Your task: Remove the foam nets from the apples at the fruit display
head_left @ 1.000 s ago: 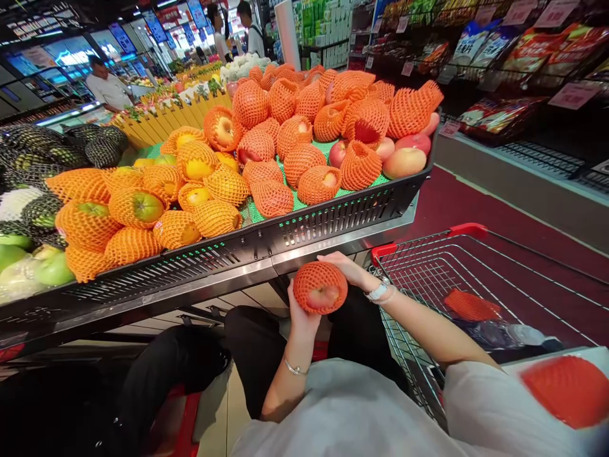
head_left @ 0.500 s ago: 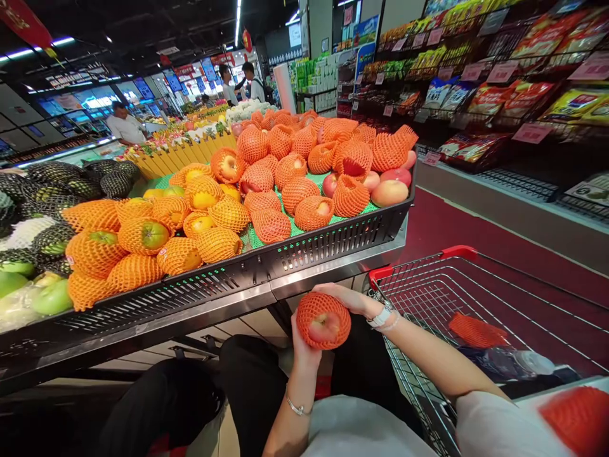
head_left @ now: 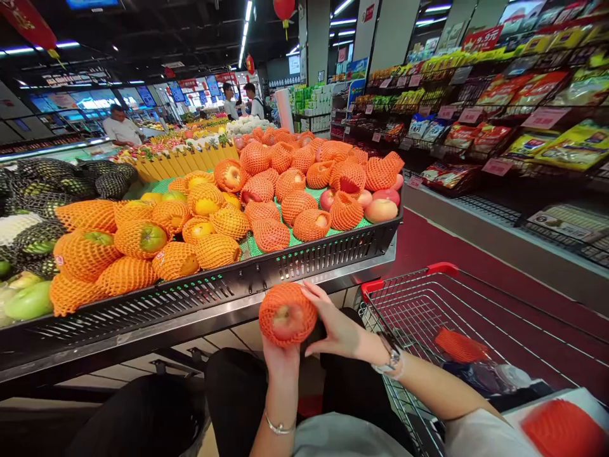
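An apple in an orange foam net point(head_left: 287, 314) sits in my left hand point(head_left: 280, 352), whose fingers cup it from below. My right hand point(head_left: 335, 324) rests against its right side, fingers curled around the net. I hold it just below the front edge of the black produce tray point(head_left: 304, 254). On that tray lie many netted apples point(head_left: 295, 203) and, further left, netted oranges point(head_left: 143, 238).
A wire shopping cart point(head_left: 457, 317) with red handles stands at my right, with an orange net point(head_left: 459, 346) and a plastic bottle inside. Packaged-goods shelves point(head_left: 514, 127) line the right aisle. Green fruit point(head_left: 28, 301) lies at far left. People stand at the back.
The netted apple has shifted left and slightly up toward the tray's edge. My right hand moved from its top to its right side. The view tilted upward.
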{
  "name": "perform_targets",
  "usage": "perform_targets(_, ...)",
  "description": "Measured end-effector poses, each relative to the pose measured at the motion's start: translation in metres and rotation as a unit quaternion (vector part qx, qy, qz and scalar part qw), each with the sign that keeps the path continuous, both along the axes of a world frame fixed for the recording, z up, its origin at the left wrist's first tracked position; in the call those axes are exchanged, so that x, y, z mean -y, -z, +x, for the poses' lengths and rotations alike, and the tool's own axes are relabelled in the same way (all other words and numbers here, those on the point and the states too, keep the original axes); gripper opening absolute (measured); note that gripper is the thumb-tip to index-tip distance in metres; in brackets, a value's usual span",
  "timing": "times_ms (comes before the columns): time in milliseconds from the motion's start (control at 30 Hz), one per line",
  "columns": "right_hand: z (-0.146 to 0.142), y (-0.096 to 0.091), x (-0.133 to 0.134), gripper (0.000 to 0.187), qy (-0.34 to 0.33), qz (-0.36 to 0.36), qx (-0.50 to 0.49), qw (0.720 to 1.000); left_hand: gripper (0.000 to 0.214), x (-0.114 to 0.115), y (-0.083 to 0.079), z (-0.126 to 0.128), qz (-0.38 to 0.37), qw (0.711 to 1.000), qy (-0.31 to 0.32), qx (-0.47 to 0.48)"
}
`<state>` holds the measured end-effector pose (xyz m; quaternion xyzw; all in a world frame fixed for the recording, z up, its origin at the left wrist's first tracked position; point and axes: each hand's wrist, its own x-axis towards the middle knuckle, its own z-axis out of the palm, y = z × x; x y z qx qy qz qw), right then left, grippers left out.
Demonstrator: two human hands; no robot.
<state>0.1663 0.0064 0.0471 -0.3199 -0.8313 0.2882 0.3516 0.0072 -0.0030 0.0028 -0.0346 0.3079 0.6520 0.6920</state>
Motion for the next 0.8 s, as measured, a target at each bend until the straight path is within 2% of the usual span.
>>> perform_targets(67,-0.009,0.013,-0.002,0.119,0.028,0.062,-0.017,0.998,0.031,0.004,-0.013,-0.004,0.017,1.000,-0.023,-0.004)
perform_targets(167,-0.012,0.017,-0.010,0.116,0.054,0.136,-0.045,0.988,0.027,0.007,-0.030,-0.007,0.041,0.999,0.007,-0.033)
perform_targets(300,-0.005,0.001,-0.021,0.094,0.064,0.164,-0.053,0.983,0.036,-0.001,-0.051,-0.007,0.094,0.992,0.061,-0.056)
perform_targets(400,-0.007,-0.014,-0.032,0.088,0.153,0.151,-0.127,0.968,0.044,-0.013,-0.069,-0.004,0.170,0.978,0.113,-0.046)
perform_targets(500,-0.015,-0.035,-0.056,0.090,0.250,0.112,-0.212,0.938,0.052,-0.021,-0.082,-0.005,0.240,0.965,0.095,-0.037)
perform_targets(600,-0.017,-0.073,-0.111,0.084,0.281,0.108,-0.234,0.925,0.047,-0.021,-0.079,-0.015,0.278,0.957,0.068,-0.049)
perform_targets(733,-0.004,-0.132,-0.232,0.079,0.322,0.170,-0.124,0.923,0.041,-0.017,-0.053,-0.038,0.227,0.970,0.071,-0.043)
perform_targets(800,0.002,-0.147,-0.291,0.075,0.323,0.163,-0.093,0.928,0.038,-0.014,-0.040,-0.050,0.206,0.976,0.053,-0.042)
